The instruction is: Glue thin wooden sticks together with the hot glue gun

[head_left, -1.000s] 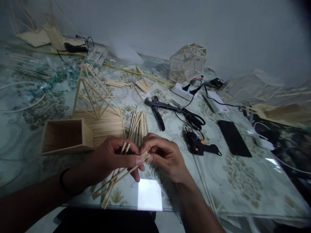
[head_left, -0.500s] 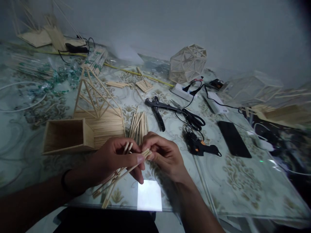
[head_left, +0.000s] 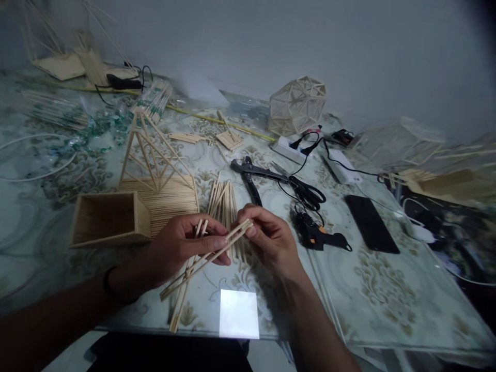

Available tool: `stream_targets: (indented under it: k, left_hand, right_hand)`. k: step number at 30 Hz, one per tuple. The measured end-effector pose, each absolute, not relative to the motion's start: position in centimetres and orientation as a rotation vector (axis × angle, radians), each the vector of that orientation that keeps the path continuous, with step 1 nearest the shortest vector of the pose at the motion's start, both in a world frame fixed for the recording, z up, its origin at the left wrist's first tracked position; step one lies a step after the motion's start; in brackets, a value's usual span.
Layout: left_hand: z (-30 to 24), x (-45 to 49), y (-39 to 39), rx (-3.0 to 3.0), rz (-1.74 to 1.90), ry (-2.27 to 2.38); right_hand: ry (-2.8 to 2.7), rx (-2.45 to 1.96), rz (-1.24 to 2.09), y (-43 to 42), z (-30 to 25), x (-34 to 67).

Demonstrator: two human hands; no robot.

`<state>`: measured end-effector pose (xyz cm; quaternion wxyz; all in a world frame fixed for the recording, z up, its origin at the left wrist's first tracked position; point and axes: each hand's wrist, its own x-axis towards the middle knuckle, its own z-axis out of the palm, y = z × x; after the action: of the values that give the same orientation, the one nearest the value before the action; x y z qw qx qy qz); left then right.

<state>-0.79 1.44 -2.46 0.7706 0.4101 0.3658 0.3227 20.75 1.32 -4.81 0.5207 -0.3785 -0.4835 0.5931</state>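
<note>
Pale, slim wooden sticks [head_left: 217,253] are held in the air between both hands, to the right of an open, light-brown wooden box [head_left: 142,217] and slightly nearer than it. They form two pairs that cross just below the left hand [head_left: 194,243]: one slants up to the right hand [head_left: 271,238], the other runs steeply through the left, its tips poking out above.

The left forearm passes in front of the box, a dark band [head_left: 112,287] round its wrist; that hand lies side-on, thumb pressed along the slanting pair and fingers curled beneath. The right forearm rises from the near side, well to the right of the box, wrist bent inward, with thumb and index finger pinching the slanting pair's upper end.

Just behind the box, on the floral-patterned, glossy counter [head_left: 349,289], is a flat panel of pale sticks laid side by side [head_left: 174,199], with a pyramid-like stick frame [head_left: 155,170] rising over it. Right of the box lie a loose fan of pale sticks [head_left: 223,201] and, further right, a black glue gun with orange parts [head_left: 325,237]. Beyond the box and to its right are black-handled scissors [head_left: 308,192], a dark metal hand cutter [head_left: 253,170] and, farthest, a rounded lattice of pale sticks [head_left: 297,106].
</note>
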Motion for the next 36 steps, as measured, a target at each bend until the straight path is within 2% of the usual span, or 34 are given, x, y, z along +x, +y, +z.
stream_targets:
  k: [12, 23, 31, 36]
  left_hand:
    - [-3.3, -0.2, 2.2, 0.936, 0.912, 0.964]
    - [-3.5, -1.0, 2.8, 1.746, 1.000, 1.085]
    - [-2.9, -1.0, 2.6, 1.750, 1.125, 1.039]
    - [-2.7, -1.1, 2.4, 1.605, 1.073, 1.035]
  right_hand:
    - [-0.987, -0.902, 1.337, 2.7, -4.5, 22.7]
    - [-0.991, -0.909, 1.213, 3.3, -4.3, 23.6]
    - [-0.932, -0.855, 1.214, 3.5, -3.3, 24.0]
    - [-0.944, -0.827, 1.187, 3.5, -2.9, 24.3]
